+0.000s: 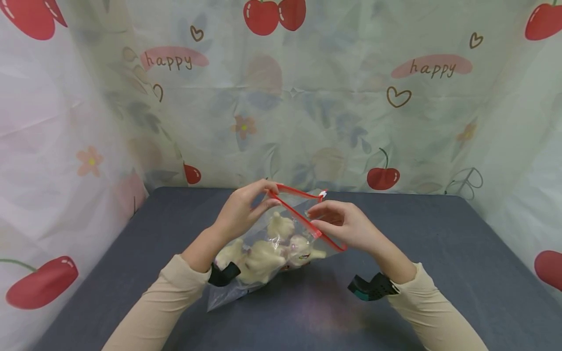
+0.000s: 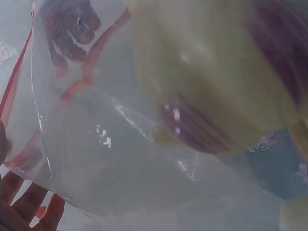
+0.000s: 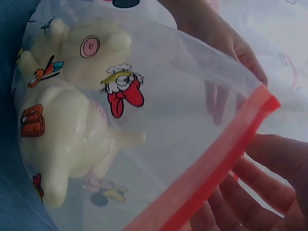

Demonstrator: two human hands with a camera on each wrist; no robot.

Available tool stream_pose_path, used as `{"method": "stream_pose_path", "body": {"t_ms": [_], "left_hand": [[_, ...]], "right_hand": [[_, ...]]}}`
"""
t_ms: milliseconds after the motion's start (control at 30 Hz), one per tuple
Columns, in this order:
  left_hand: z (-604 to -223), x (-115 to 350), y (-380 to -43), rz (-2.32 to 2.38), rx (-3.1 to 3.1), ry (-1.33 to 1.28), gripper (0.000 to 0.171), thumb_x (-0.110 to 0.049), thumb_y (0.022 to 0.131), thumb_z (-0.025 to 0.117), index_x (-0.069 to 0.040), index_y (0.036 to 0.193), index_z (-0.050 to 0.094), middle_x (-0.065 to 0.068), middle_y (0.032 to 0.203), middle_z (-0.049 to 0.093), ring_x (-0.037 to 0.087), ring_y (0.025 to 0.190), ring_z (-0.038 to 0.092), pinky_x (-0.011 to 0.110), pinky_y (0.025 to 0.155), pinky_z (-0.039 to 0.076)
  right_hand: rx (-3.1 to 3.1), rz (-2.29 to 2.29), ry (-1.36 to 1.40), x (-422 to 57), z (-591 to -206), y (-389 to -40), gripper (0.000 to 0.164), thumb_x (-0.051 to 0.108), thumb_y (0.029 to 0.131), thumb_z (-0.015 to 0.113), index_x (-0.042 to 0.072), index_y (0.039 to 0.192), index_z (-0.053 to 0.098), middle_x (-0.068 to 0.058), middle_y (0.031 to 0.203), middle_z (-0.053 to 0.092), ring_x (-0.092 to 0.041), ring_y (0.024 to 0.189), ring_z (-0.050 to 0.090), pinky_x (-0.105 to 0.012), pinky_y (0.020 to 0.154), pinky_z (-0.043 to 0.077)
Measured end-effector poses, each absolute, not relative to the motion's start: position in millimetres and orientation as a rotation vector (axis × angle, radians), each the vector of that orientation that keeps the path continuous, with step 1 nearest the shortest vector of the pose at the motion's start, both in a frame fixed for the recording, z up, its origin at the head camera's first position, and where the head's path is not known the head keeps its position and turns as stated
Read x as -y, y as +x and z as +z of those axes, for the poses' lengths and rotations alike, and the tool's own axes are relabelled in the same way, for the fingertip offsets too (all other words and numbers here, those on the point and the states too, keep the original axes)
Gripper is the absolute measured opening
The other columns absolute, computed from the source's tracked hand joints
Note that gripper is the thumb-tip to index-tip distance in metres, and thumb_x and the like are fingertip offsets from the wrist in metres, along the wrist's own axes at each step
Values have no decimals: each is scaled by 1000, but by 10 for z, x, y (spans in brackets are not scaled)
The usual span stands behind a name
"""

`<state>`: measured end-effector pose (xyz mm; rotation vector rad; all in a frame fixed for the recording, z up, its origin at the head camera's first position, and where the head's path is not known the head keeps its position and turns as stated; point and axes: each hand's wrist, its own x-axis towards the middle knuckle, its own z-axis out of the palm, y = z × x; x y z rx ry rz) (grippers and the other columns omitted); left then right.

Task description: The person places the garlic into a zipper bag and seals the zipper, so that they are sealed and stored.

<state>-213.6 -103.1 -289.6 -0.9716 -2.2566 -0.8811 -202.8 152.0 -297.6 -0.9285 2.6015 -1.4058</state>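
A clear zip bag [image 1: 263, 243] with a red zip strip [image 1: 303, 214] rests on the dark table [image 1: 439, 253] and holds several cream toy figures [image 1: 263, 258]. My left hand [image 1: 246, 207] pinches the far end of the strip. My right hand [image 1: 340, 224] pinches the strip near its white slider [image 1: 323, 194]. In the right wrist view the cream figures [image 3: 72, 125] lie behind printed cartoon film, the red strip [image 3: 216, 163] crosses my right fingers [image 3: 269, 192], and the left hand [image 3: 221, 48] shows through the bag. The left wrist view is filled by the bag [image 2: 120, 159] and a blurred figure [image 2: 211, 77].
A cherry-print cloth [image 1: 307, 97] walls the back and both sides of the table. Dark bands with cameras sit on both wrists [image 1: 373, 287]. Bare table surface lies to the left, right and front of the bag.
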Motion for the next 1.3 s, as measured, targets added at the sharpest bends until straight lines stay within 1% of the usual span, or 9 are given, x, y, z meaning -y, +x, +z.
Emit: {"method": "stream_pose_path", "body": {"t_ms": [233,433,600,700,867,1000,1100,1200,1300], "left_hand": [[-2911,1030,-2129,-896,2247,-1003,19,-15,84,67,-10,101,59,6,105,67,22,95,64,35,80,52],[-2920,1032,-2128,-913,2259,-1020,21,-13,84,68,-7,102,59,7,107,66,23,97,64,36,83,52],[-2921,1022,-2124,-922,2268,-1028,21,-11,83,68,-8,102,59,7,107,66,22,98,64,36,84,52],[-2923,1007,-2117,-915,2274,-1041,22,-12,84,68,-9,103,59,6,106,66,21,97,64,36,83,52],[-2936,972,-2099,-899,2291,-1075,23,-13,84,68,-10,105,58,4,102,66,19,96,64,34,82,52],[-2967,940,-2094,-902,2296,-1119,23,-14,85,67,-10,107,58,2,100,65,16,96,64,31,85,52],[-2990,912,-2088,-909,2287,-1149,25,-13,85,68,-9,108,59,2,99,65,14,93,63,30,83,52],[-3003,881,-2070,-915,2283,-1169,27,-13,84,68,-8,109,60,2,100,65,14,90,63,32,80,52],[-3019,851,-2047,-922,2293,-1177,29,-16,85,68,-10,112,60,2,102,65,14,92,63,33,81,52]], "right_hand": [[-2668,-1425,-838,-1637,-2975,-2033,28,20,88,66,8,114,64,-10,110,67,-9,93,65,-26,82,51],[-2729,-1461,-729,-1739,-2968,-2102,30,23,89,65,11,116,62,-10,107,68,-12,90,66,-29,79,52],[-2762,-1471,-615,-1800,-2966,-2176,36,28,91,62,12,123,57,-14,107,65,-9,88,65,-33,80,51],[-2757,-1467,-595,-1817,-2982,-2218,37,29,92,60,13,126,55,-17,109,64,-13,91,64,-34,81,50],[-2677,-1437,-637,-1815,-3001,-2280,38,29,94,57,13,128,53,-18,116,63,-30,104,62,-40,86,51],[-2622,-1406,-674,-1799,-3009,-2313,38,27,95,56,9,128,54,-18,114,64,-31,104,62,-44,89,51],[-2595,-1405,-659,-1799,-3020,-2340,39,29,95,55,8,127,54,-18,116,64,-29,106,63,-44,91,51],[-2581,-1410,-623,-1813,-3028,-2364,40,31,95,54,8,127,55,-18,122,61,-30,109,61,-41,92,51],[-2594,-1400,-606,-1827,-3035,-2373,40,31,95,54,7,127,55,-19,123,60,-30,109,62,-41,91,51]]}}
